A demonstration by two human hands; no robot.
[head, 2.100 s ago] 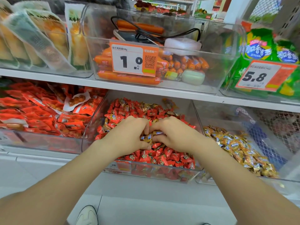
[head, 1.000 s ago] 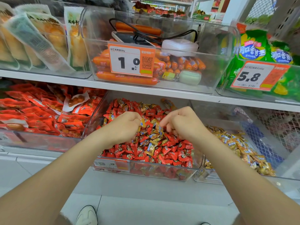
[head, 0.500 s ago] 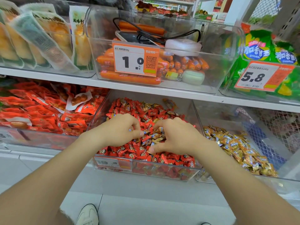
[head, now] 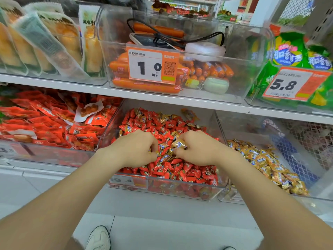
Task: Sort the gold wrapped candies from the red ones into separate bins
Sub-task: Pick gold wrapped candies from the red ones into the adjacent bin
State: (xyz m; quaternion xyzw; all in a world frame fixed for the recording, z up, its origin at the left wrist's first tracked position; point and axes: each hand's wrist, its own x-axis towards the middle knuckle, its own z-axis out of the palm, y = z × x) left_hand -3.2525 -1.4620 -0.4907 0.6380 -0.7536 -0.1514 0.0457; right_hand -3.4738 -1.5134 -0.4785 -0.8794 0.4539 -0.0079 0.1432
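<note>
left hand [head: 137, 148]: fingers curled into red shiny-wrapped candies [head: 189, 172] in clear plastic middle bin [head: 180, 185], grasp unclear | right hand [head: 200, 150]: pinches one gold shiny-wrapped candy [head: 179, 144] over that heap | pile of gold candies [head: 261, 159]: neighbouring clear bin [head: 322, 184], right

Two hands: left hand [head: 137, 149], right hand [head: 200, 150]. Across the lower frame sit three clear bins: left bin [head: 54, 156], middle bin [head: 189, 191], right bin [head: 320, 184]. The upper frame shows two price tags: 1.0 tag [head: 147, 66], 5.8 tag [head: 290, 84].
</note>
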